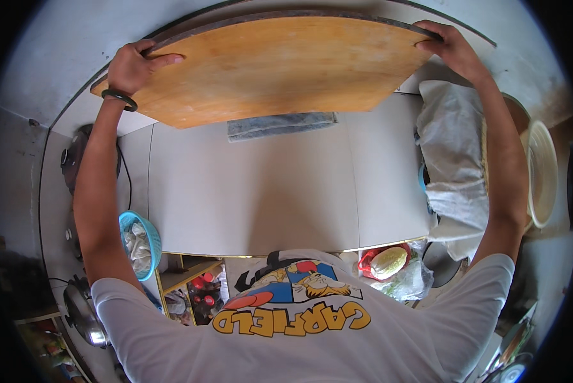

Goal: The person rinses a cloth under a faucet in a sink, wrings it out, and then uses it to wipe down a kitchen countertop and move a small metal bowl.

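A large wooden board [286, 67] spans the top of the view, tilted above the far side of the pale tiled counter [267, 191]. My left hand [132, 67] grips its upper left edge, thumb on the front face, a dark bangle around the wrist. At the upper right corner, my right hand [442, 45] holds the same edge, with its thumb also on the face. The fingers behind the board are partly hidden. A folded grey-blue cloth [281, 127] lies on the counter at the board's lower edge, its back part covered from view.
At left are a blue plastic basket [156, 246] with white bags, a dark appliance with a cord [78, 155] and a lidded metal pan [83, 311]. White cloth [451, 139] drapes something at right, beside a cream plastic basin [542, 174]. A cabbage [389, 262] sits below the counter's front edge.
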Available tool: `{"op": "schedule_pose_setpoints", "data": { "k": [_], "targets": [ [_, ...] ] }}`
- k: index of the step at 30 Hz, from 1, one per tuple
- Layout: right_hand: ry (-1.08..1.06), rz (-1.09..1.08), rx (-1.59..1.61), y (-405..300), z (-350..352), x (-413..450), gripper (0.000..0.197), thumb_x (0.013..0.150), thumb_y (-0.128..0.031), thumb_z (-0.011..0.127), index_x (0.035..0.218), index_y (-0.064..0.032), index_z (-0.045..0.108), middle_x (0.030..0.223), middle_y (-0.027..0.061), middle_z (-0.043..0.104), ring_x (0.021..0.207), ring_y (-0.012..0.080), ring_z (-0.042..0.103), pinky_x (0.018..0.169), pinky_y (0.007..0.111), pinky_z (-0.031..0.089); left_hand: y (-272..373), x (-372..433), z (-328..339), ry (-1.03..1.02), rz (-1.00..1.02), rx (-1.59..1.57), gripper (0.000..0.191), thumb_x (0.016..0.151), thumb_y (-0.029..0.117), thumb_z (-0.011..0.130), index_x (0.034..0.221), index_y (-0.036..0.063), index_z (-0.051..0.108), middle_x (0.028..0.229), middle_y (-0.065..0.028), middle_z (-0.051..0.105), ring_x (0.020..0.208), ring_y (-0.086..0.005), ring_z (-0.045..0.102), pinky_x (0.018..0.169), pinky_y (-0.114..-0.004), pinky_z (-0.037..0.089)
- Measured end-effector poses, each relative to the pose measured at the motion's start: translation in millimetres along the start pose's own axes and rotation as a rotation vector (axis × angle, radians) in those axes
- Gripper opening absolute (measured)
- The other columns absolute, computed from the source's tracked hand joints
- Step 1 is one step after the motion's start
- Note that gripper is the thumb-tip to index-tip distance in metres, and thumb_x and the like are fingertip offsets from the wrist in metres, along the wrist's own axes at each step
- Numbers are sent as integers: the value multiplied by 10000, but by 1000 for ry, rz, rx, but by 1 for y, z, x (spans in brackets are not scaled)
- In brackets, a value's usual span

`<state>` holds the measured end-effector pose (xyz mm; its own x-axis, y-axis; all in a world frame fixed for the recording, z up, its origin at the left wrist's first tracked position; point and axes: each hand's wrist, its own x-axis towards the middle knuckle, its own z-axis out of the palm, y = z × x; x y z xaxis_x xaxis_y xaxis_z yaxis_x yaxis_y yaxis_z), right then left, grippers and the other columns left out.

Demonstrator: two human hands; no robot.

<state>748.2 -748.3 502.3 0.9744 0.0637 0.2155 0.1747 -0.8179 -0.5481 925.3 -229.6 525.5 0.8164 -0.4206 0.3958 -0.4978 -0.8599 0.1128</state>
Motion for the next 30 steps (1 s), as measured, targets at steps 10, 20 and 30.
{"op": "schedule_pose_setpoints", "data": {
  "k": [10,20,30],
  "targets": [
    [-97,129,26,78,6,59,470,839,-128,651,1249,64,521,1060,99,650,971,164,601,877,277,438,3,49,68,-173,-24,-154,584,633,510,820,872,-8,693,681,-105,660,595,-183,623,618,-289,492],
    [81,6,-125,96,17,88,468,837,-144,679,1247,26,531,1027,90,642,954,135,578,854,271,453,-15,57,93,309,340,213,557,687,442,781,1054,49,636,881,-109,660,815,-285,639,729,-367,520],
    [411,6,-515,70,42,75,409,798,-204,688,1187,-113,595,1049,95,609,859,289,610,748,376,499,-12,3,89,384,268,281,661,714,205,754,1307,115,476,1293,-111,493,1151,-332,492,932,-405,454]
  ]
}}
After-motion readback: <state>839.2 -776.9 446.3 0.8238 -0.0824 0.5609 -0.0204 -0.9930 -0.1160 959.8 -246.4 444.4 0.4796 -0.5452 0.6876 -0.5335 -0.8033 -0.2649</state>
